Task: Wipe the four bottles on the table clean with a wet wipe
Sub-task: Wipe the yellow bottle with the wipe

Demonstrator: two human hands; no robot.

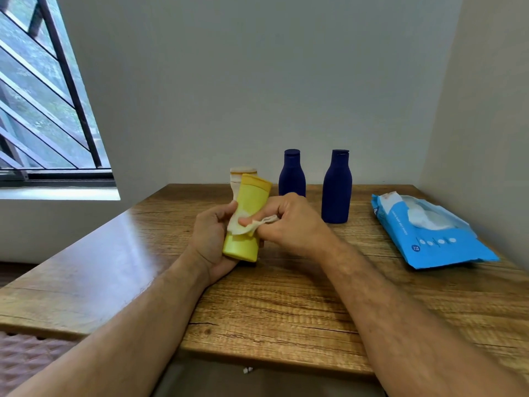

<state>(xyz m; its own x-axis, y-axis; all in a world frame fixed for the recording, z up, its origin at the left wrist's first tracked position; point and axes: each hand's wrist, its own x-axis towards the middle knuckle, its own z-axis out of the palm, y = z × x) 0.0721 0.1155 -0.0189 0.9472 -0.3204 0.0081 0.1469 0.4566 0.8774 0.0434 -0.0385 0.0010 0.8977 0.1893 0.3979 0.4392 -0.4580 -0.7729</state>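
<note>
The left hand is gripping the yellow bottle above the tabletop, fingers curled round its lower body; the right hand is pinching the wet wipe and pressing it against the bottle's front face; the two hands are meeting on this bottle. A pale bottle is standing just behind the yellow bottle, largely hidden; two dark blue bottles are standing upright to its right, and the blue wipes pack is lying further right, flap open. The step in hand appears to be wiping the yellow bottle; the next move probably calls for turning it to reach unwiped sides.
</note>
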